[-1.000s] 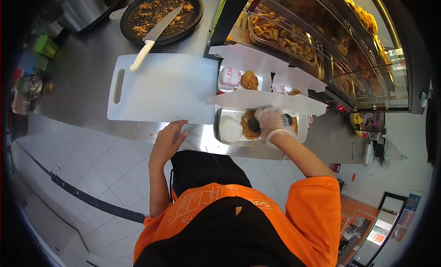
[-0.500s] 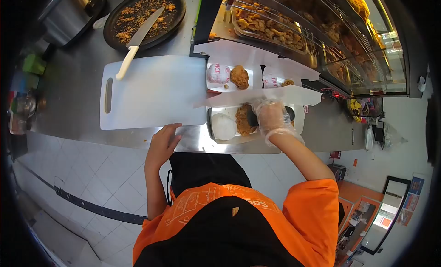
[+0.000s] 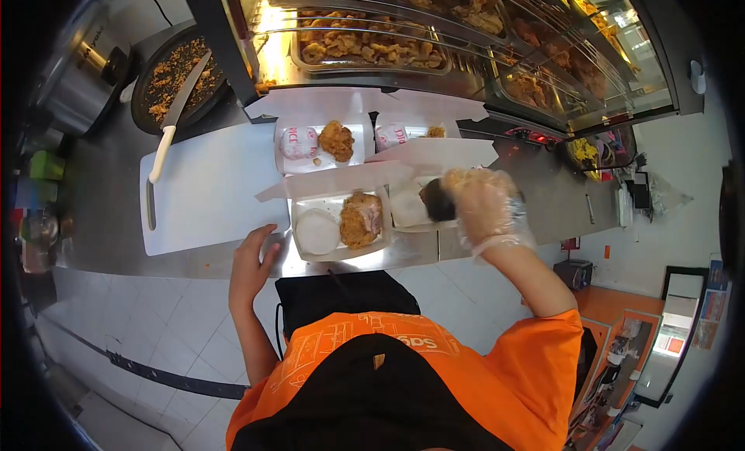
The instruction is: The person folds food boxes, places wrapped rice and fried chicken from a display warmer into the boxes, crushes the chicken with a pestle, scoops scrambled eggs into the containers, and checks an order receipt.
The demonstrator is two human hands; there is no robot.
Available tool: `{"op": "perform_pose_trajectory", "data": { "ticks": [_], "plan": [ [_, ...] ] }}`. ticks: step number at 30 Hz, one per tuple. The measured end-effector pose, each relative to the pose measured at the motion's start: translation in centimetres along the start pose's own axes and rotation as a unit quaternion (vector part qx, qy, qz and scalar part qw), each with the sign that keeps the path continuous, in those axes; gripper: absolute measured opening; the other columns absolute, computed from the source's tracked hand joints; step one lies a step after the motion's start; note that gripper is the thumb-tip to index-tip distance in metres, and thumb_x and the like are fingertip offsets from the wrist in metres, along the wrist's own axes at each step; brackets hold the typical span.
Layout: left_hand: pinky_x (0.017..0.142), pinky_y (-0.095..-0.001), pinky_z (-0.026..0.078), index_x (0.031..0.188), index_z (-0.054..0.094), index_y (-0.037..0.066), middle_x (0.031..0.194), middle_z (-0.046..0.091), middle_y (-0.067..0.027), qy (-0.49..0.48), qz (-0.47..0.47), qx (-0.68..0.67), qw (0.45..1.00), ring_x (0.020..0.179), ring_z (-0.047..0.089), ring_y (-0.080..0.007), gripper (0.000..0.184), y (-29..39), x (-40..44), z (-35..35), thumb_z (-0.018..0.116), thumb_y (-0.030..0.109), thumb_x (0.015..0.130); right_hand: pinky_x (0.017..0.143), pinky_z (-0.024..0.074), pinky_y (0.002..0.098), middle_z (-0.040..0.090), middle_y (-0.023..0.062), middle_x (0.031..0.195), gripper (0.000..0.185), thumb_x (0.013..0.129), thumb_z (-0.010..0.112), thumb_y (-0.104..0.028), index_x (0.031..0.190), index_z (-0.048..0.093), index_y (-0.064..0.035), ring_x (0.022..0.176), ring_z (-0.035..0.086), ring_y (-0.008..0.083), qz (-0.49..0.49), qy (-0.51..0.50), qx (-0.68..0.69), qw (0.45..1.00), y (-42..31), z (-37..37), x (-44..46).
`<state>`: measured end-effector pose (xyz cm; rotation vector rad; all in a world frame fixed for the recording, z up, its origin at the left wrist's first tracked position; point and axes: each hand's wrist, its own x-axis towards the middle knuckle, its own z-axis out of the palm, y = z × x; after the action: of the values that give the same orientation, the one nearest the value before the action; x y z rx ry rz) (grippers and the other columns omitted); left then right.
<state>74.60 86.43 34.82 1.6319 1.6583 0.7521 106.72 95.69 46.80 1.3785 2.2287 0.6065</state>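
On my feed, right hand point(image 3: 487, 209) at three o'clock curls around a black-ended object point(image 3: 438, 200), likely light, rigid, best held mid-body; left hand point(image 3: 250, 266), eight o'clock, loosely spread.

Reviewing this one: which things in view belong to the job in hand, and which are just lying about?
Apparently in the job:
right hand, gloved
black item, partly hidden
front left box
front right box
fried chicken

Seemingly lying about:
knife
cutting board
crumb-strewn pan
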Motion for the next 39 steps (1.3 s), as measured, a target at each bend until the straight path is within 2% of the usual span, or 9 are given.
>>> {"op": "perform_pose_trajectory", "data": {
  "ticks": [3, 6, 12, 16, 17, 21, 30, 33, 39],
  "plan": [
    [0.079, -0.0357, 0.042, 0.104, 0.052, 0.003, 0.101, 0.055, -0.0156, -0.004, 0.004, -0.006, 1.0, 0.093, 0.053, -0.0318, 0.028, 1.7, 0.4, 1.8, 0.054, 0.011, 0.077, 0.055, 0.0407, 0.0374, 0.057, 0.0017, 0.071, 0.017, 0.069, 0.054, -0.016, 0.086, 0.052, -0.015, 0.065, 0.057, 0.0207, 0.074, -0.059, -0.047, 0.994, 0.0, 3.9, 0.9],
    [0.078, -0.0351, 0.042, 0.103, 0.052, 0.003, 0.1, 0.055, -0.0161, 0.009, 0.021, -0.009, 1.0, 0.091, 0.053, -0.032, 0.028, 3.1, 0.4, 3.5, 0.055, 0.011, 0.076, 0.057, 0.0422, 0.0356, 0.059, 0.0038, 0.073, 0.017, 0.067, 0.056, -0.017, 0.083, 0.054, -0.0135, 0.068, 0.059, 0.0211, 0.015, -0.15, 0.127, 0.98, -2.5, 13.6, 1.9],
    [0.072, -0.0358, 0.043, 0.103, 0.052, 0.003, 0.099, 0.055, -0.0164, 0.011, -0.003, 0.009, 1.0, 0.084, 0.055, -0.0325, 0.029, 5.7, 0.2, 5.1, 0.055, 0.01, 0.075, 0.055, 0.043, 0.0382, 0.061, 0.0068, 0.075, 0.018, 0.065, 0.06, -0.02, 0.08, 0.055, -0.0119, 0.07, 0.06, 0.0226, 0.015, -0.088, 0.06, 0.994, 3.3, 8.1, 2.3],
    [0.071, -0.0364, 0.043, 0.103, 0.052, 0.003, 0.098, 0.055, -0.0164, 0.023, 0.011, 0.013, 1.0, 0.083, 0.055, -0.0328, 0.029, 7.0, 0.7, 5.5, 0.055, 0.009, 0.075, 0.054, 0.0405, 0.0373, 0.058, 0.0031, 0.066, 0.01, 0.069, 0.053, -0.015, 0.078, 0.055, -0.0153, 0.061, 0.058, 0.0201, -0.029, 0.007, -0.09, 0.995, -1.3, 15.7, 1.2],
    [0.071, -0.0365, 0.043, 0.102, 0.052, 0.003, 0.098, 0.055, -0.0163, 0.023, 0.018, 0.008, 1.0, 0.083, 0.054, -0.0329, 0.029, 7.4, 0.8, 5.7, 0.055, 0.009, 0.075, 0.063, 0.0404, 0.0376, 0.059, 0.0045, 0.074, 0.011, 0.071, 0.052, -0.017, 0.08, 0.056, -0.0167, 0.072, 0.059, 0.0188, -0.003, -0.138, 0.082, 0.987, -2.8, 16.2, 2.0],
    [0.075, -0.0375, 0.042, 0.102, 0.052, 0.003, 0.097, 0.055, -0.0158, 0.011, 0.083, 0.014, 0.996, 0.088, 0.052, -0.0332, 0.027, 9.1, 1.9, 6.1, 0.054, 0.008, 0.075, 0.065, 0.0414, 0.0352, 0.06, 0.0029, 0.078, 0.012, 0.073, 0.051, -0.017, 0.082, 0.058, -0.015, 0.075, 0.059, 0.0191, -0.073, -0.163, 0.074, 0.981, -1.2, 14.7, 3.6],
    [0.08, -0.0362, 0.038, 0.104, 0.052, 0.006, 0.099, 0.054, -0.0125, -0.079, 0.132, 0.018, 0.988, 0.093, 0.05, -0.0303, 0.029, 11.4, 4.3, 6.6, 0.054, 0.013, 0.076, 0.059, 0.0407, 0.0349, 0.059, 0.0056, 0.072, 0.007, 0.073, 0.051, -0.015, 0.079, 0.055, -0.0138, 0.069, 0.059, 0.0187, 0.054, -0.035, 0.014, 0.998, 3.2, 8.9, 1.9],
    [0.08, -0.0348, 0.038, 0.104, 0.052, 0.008, 0.099, 0.055, -0.011, -0.087, 0.181, 0.03, 0.979, 0.093, 0.05, -0.0289, 0.029, 12.9, 5.1, 6.1, 0.056, 0.012, 0.076, 0.061, 0.0404, 0.0378, 0.061, 0.0047, 0.077, 0.007, 0.071, 0.053, -0.016, 0.077, 0.056, -0.0131, 0.072, 0.059, 0.022, -0.048, -0.073, -0.09, 0.992, -1.7, 15.1, 1.6],
    [0.08, -0.0365, 0.038, 0.104, 0.053, 0.009, 0.103, 0.053, -0.0101, -0.062, 0.286, 0.069, 0.954, 0.093, 0.05, -0.0293, 0.029, 16.4, 8.0, 4.9, 0.057, 0.014, 0.076, 0.06, 0.042, 0.0374, 0.061, 0.005, 0.077, 0.008, 0.072, 0.053, -0.015, 0.078, 0.056, -0.014, 0.072, 0.059, 0.0208, -0.013, -0.065, 0.072, 0.995, 1.1, 13.6, 2.0]
  ]
}}
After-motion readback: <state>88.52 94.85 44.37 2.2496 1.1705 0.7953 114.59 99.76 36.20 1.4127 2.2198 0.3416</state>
